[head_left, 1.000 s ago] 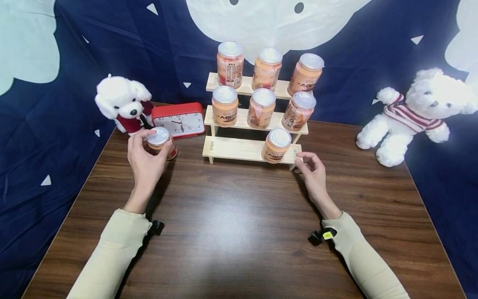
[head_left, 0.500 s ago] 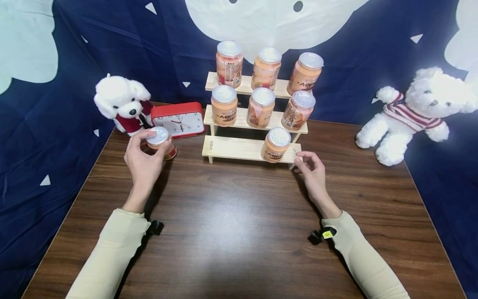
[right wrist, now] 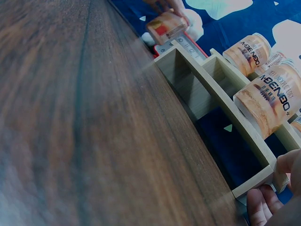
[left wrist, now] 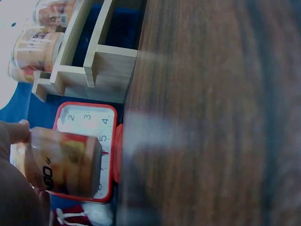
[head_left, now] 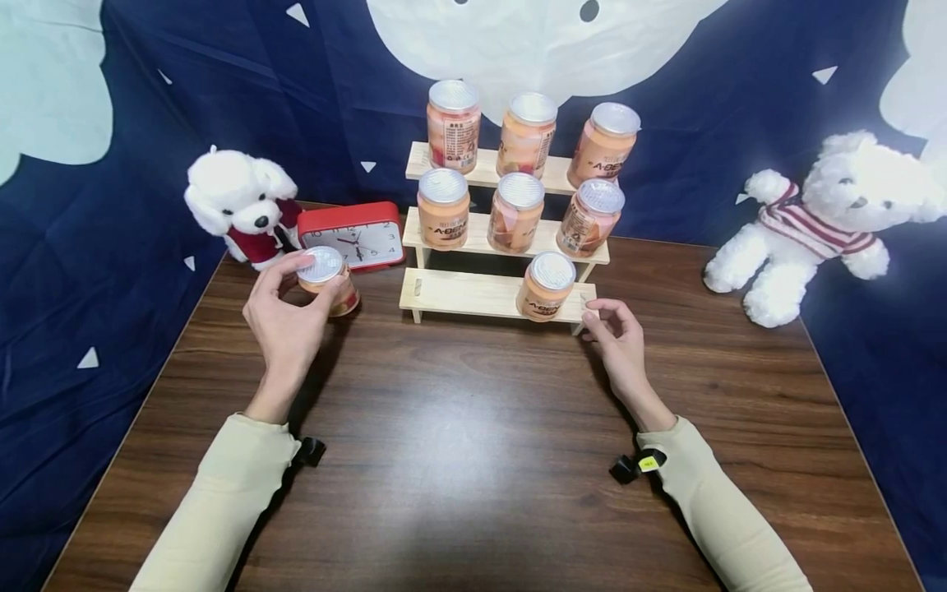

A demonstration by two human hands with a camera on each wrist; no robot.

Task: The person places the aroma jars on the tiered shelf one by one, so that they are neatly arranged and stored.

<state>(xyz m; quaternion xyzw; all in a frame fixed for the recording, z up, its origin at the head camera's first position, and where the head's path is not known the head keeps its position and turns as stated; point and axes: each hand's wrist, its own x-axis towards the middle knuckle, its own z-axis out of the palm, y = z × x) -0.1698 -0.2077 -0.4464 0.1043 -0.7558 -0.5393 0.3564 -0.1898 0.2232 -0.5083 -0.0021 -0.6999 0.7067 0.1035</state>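
Observation:
My left hand (head_left: 284,316) grips a jar (head_left: 322,265) near its silver lid, thumb on one side and fingers on the other. In the left wrist view this orange-labelled jar (left wrist: 70,162) hangs above the wooden table (left wrist: 202,117), the clock's face showing below its base. My right hand (head_left: 617,341) pinches the right end of the lowest tier of a three-tier wooden display rack (head_left: 466,294). In the right wrist view, thumb and fingers (right wrist: 261,202) close around that end piece. One jar (head_left: 546,288) stands upright on the lowest tier, toward the right.
Three jars stand on the middle tier (head_left: 481,234) and three on the top tier (head_left: 488,168). Behind the held jar are a red alarm clock (head_left: 351,215) and a white plush dog (head_left: 240,197). A white teddy bear (head_left: 814,230) sits at the right, before a blue cloth backdrop (head_left: 703,148).
My left hand has raised the jar a little off the table and shifted it slightly right. My right hand stays at the rack's end; the rack and other jars keep their places.

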